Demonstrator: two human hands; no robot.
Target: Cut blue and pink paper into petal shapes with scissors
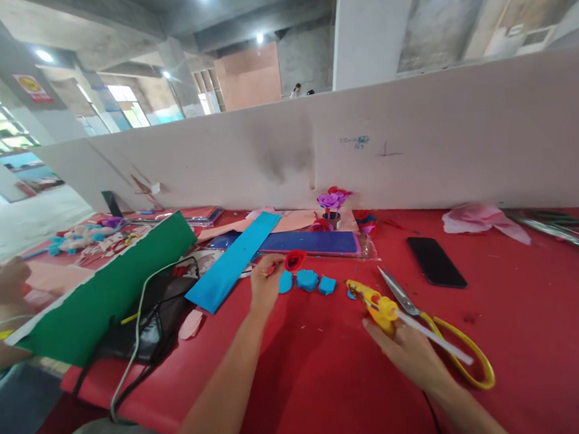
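Observation:
My left hand [266,282] pinches a small red paper flower [295,261] above the red tabletop. Just below and beside it lie blue paper petals [307,280], with another blue piece [327,285] to their right. In my right hand [410,348] is a yellow hot glue gun [373,302], its nozzle pointing left toward the blue pieces and a pale glue stick sticking out of its back. Scissors [430,319] with yellow handles lie close to the right of the glue gun.
A black phone [436,261] lies right of the scissors. A blue paper strip [235,261], a green board [115,294] and a black bag [145,325] are at left. Purple flowers [333,200] stand in a small pot before the white partition [205,163]. Another person's hand [8,282] shows far left.

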